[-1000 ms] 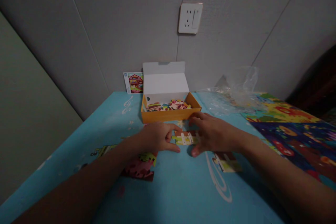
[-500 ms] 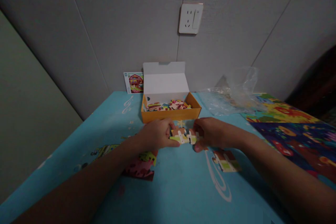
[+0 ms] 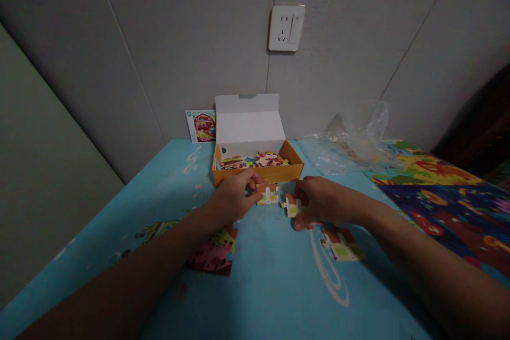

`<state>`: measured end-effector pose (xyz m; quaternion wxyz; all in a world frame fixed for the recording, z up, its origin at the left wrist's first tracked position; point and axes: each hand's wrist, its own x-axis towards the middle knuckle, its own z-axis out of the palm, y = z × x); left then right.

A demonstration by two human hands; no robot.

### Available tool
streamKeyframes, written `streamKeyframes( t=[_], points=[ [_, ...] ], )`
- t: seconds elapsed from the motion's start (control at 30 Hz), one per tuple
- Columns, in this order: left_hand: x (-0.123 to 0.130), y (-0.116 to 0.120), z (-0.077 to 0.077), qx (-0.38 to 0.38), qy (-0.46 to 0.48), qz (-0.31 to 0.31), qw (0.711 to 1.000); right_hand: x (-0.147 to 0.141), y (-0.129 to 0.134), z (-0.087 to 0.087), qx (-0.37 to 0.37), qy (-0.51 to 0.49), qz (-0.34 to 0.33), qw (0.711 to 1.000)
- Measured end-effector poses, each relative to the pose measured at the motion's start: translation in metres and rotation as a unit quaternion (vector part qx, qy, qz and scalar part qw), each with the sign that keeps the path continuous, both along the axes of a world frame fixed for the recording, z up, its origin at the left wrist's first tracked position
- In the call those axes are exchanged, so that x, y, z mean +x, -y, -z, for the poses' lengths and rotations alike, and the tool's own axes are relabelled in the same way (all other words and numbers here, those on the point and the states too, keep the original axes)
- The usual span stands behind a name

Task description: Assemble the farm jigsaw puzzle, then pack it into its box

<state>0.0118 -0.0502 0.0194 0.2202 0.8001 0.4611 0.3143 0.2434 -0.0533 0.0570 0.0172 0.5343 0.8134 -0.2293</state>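
My left hand point(image 3: 235, 195) pinches the left edge of a brown, white and green puzzle piece point(image 3: 268, 195), just in front of the orange box. Across a small gap, a similar puzzle piece point(image 3: 292, 206) is gripped at its right side by my right hand point(image 3: 319, 201). Under my right forearm lies another brown and green puzzle piece point(image 3: 343, 244), flat on the table. Joined pink, green and dark red puzzle pieces point(image 3: 213, 257) rest below my left forearm, which partly covers them.
An open orange box point(image 3: 258, 173) holds many loose pieces. A picture card point(image 3: 204, 126) leans on the wall beside it. Right of the box lies a clear plastic bag point(image 3: 350, 151), near colourful picture sheets point(image 3: 442, 207). All rest on a blue patterned tablecloth point(image 3: 274, 287).
The two puzzle pieces were together between my hands and are now apart. My left hand has moved slightly left and away with its piece; my right hand has barely moved.
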Motion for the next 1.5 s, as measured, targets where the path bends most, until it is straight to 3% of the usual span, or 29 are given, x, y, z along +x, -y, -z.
streamKeyframes(
  t=[0.13,0.27,0.47,0.63,0.77,0.87,1.0,1.07,1.27,1.37,1.5],
  points=[
    [0.002,0.004,-0.004,-0.053,0.032,0.014,0.998,-0.012,0.004,0.0,0.145,-0.092,-0.097,0.98],
    [0.003,0.008,-0.006,-0.119,0.075,0.057,0.988,-0.023,0.008,0.008,0.219,-0.187,-0.098,0.953],
    [0.002,0.012,-0.008,-0.12,0.087,0.071,0.986,-0.025,0.009,0.009,0.163,-0.066,-0.077,0.981],
    [0.005,0.016,-0.013,-0.155,0.138,0.078,0.975,-0.027,0.011,0.006,0.181,-0.178,-0.055,0.966],
    [0.005,0.01,-0.02,-0.14,0.247,0.002,0.959,-0.016,0.008,-0.013,0.173,-0.198,-0.029,0.965],
    [0.003,0.004,-0.026,-0.119,0.301,-0.068,0.944,0.004,0.006,-0.032,0.15,-0.111,0.014,0.982],
    [0.002,0.002,-0.031,-0.124,0.323,-0.142,0.928,0.025,0.01,-0.041,-0.028,0.077,-0.004,0.997],
    [0.002,0.001,-0.032,-0.119,0.338,-0.154,0.921,0.027,0.015,-0.036,-0.076,0.14,0.002,0.987],
    [-0.007,-0.008,-0.032,-0.075,0.455,-0.122,0.879,0.02,0.022,-0.025,-0.074,0.17,0.008,0.983],
    [-0.013,-0.008,-0.034,-0.051,0.415,-0.106,0.902,0.018,0.022,-0.026,-0.082,0.159,-0.008,0.984],
    [-0.014,0.001,-0.033,-0.055,0.195,-0.031,0.979,0.018,0.028,-0.028,-0.066,0.158,-0.014,0.985]
  ],
)
